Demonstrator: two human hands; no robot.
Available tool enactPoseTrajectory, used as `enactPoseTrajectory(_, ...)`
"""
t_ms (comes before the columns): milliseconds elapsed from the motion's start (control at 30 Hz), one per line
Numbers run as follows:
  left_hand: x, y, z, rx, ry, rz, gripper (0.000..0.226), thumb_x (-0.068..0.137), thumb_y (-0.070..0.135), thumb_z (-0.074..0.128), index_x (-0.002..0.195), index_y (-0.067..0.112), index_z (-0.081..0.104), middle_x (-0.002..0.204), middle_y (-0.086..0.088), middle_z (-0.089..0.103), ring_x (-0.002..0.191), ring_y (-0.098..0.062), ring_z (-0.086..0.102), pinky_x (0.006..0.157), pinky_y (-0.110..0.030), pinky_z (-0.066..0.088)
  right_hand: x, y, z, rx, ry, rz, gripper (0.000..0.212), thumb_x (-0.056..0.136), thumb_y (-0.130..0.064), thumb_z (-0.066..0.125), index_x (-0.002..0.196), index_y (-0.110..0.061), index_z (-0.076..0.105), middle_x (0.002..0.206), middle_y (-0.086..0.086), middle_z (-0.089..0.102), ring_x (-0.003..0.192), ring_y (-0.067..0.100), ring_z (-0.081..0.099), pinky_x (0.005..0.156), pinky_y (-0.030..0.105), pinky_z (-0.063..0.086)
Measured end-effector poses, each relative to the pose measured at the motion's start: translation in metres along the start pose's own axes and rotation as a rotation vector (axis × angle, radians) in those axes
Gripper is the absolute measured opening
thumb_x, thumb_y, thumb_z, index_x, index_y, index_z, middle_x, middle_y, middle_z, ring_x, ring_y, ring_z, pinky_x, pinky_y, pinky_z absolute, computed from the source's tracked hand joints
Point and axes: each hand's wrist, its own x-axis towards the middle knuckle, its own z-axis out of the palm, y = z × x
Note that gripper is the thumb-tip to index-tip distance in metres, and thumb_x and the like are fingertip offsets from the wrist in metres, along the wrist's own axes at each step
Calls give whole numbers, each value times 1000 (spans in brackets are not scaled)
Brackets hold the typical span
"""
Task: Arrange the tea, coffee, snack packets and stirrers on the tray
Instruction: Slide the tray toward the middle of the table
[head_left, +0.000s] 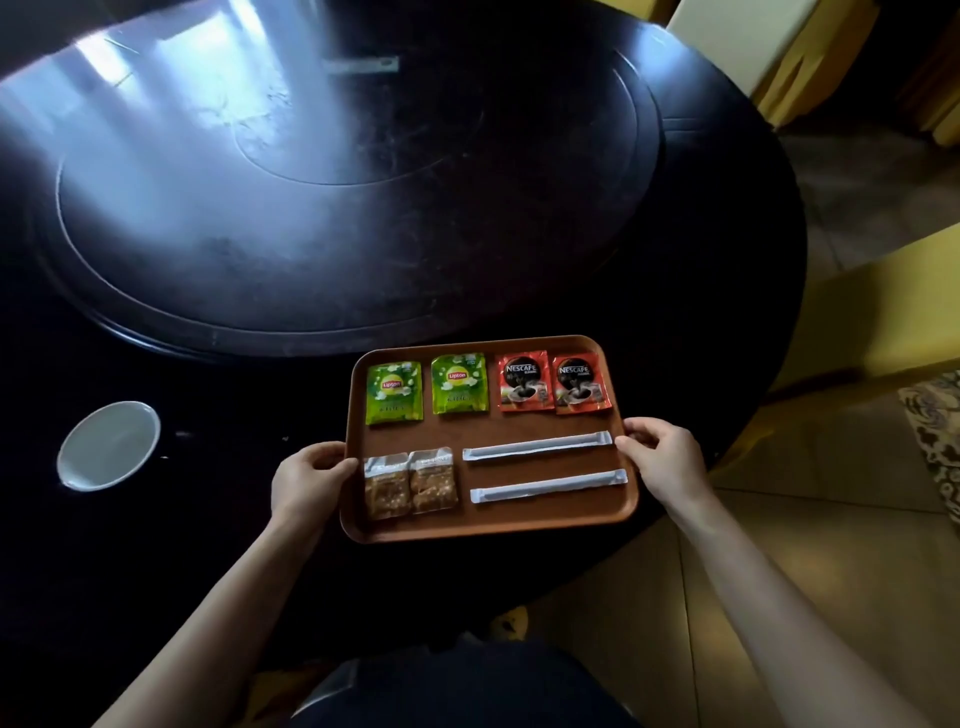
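We have both hands on the brown tray (488, 526), which sits at the near edge of the dark round table (208, 519). Left hand (306, 480) is closed on the tray's left rim, thumb over the lip, just beside the snack packets. Right hand (662, 457) is closed on the right rim, thumb tip touching or nearly touching the end of the upper stirrer; we can't tell which. Back row, left to right: two green Lipton tea packets (393, 392) (459, 383) side by side with a gap, then two red Nescafe coffee packets (523, 381) (581, 383), the right one overlapping the left one's edge. Front left: two clear snack packets (387, 486) (432, 479) touching. Front right: two white wrapped stirrers (537, 446) (548, 486) lying parallel, apart from each other. A white saucer (108, 445) sits on the table well left of the tray.
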Motion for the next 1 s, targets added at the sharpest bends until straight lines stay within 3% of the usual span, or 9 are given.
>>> enactPoseTrajectory(133, 15, 12, -20, -211, 13, -49, 22, 78, 7, 66, 100, 8, 69, 91, -12, 71, 81, -23, 68, 79, -38, 55, 8, -28, 17, 30, 27, -21, 30, 86, -7, 60, 115, -3, 60, 111, 16, 66, 90, 16, 56, 79, 28, 48)
enactPoseTrajectory(367, 62, 35, -71, -419, -16, -99, 29, 80, 1, 62, 109, 0, 65, 99, -22, 68, 85, -32, 65, 83, -41, 53, 28, -96, 59, 143, 2, 11, 30, 83, -3, 61, 112, 1, 61, 108, 18, 67, 90, 22, 61, 81, 30, 48)
enactPoseTrajectory(567, 125, 52, -114, -443, 27, -96, 30, 81, -4, 56, 110, 0, 64, 105, -25, 67, 84, -32, 64, 88, -46, 52, 50, -166, 108, 250, -60, 55, 26, 82, 0, 61, 108, 3, 63, 92, 10, 64, 82, 21, 61, 73, 29, 49)
enactPoseTrajectory(667, 162, 58, -135, -450, 28, -101, 32, 82, -6, 54, 112, -3, 62, 110, -28, 65, 86, -33, 63, 91, -47, 51, 64, -197, 134, 259, -83, 42, 20, 82, 1, 60, 102, 4, 65, 92, 14, 66, 76, 21, 61, 62, 26, 49)
enactPoseTrajectory(767, 195, 66, -151, -438, 4, -77, 32, 81, -8, 54, 113, -4, 62, 107, -26, 65, 69, -23, 66, 79, -37, 56, 80, -221, 159, 240, -50, 39, 20, 83, 0, 60, 102, 2, 66, 96, 16, 67, 79, 21, 62, 71, 29, 49)
enactPoseTrajectory(867, 224, 74, -162, -437, -22, -74, 33, 81, -8, 54, 113, -5, 61, 110, -28, 64, 80, -30, 63, 83, -40, 54, 96, -238, 180, 209, -5, 65, 23, 83, -3, 61, 105, 0, 65, 103, 17, 68, 81, 20, 61, 72, 30, 49)
enactPoseTrajectory(1000, 259, 85, -165, -420, -42, -79, 31, 79, -8, 58, 108, -3, 65, 105, -26, 67, 78, -30, 65, 78, -38, 57, 117, -250, 197, 149, 59, 95, 24, 84, -5, 61, 107, -1, 64, 109, 17, 68, 81, 18, 59, 72, 29, 47)
